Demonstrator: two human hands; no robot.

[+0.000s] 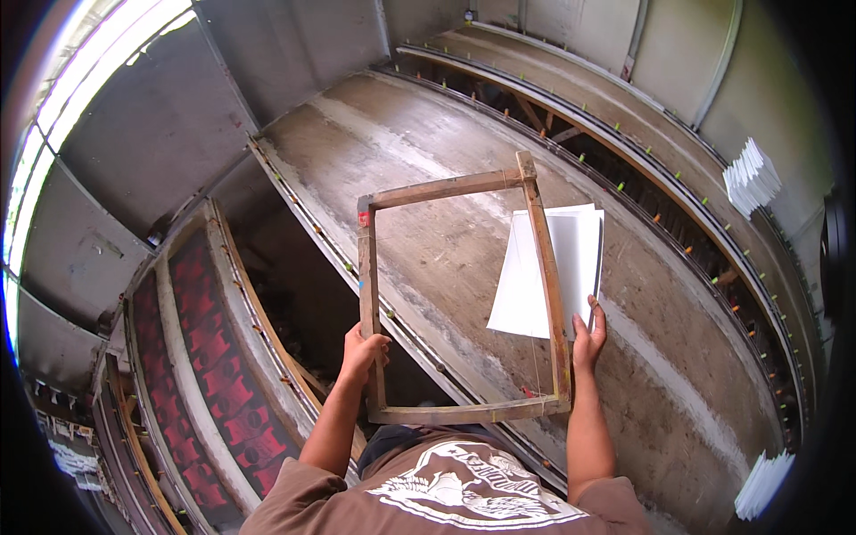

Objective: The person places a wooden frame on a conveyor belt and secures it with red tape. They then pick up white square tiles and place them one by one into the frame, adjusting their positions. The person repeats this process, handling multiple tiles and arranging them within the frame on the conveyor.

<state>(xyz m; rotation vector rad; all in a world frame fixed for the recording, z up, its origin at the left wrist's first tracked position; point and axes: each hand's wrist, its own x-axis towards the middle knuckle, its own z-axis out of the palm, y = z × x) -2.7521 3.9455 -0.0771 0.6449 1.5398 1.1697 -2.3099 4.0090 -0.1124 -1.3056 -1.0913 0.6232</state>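
Observation:
My left hand [362, 353] is closed round the left side of a worn rectangular wooden frame [446, 190], held up over the table edge. The table surface shows through its opening, and a few thin threads hang near its lower right corner. My right hand [588, 339] is beside the frame's right side, its thumb and fingers closed at the lower right edge of some white sheets [578, 254]. The sheets are behind the frame's right side and partly seen through it. Whether the right hand also grips the frame is hard to see.
Under the frame runs a long stained table [401, 125], edged by a rail with small pegs. A dark gap separates it from a left table bearing red-and-black printed panels [209, 330]. Fanned white sheet stacks [753, 178] are at the right, with another peg-lined table [571, 67] beyond.

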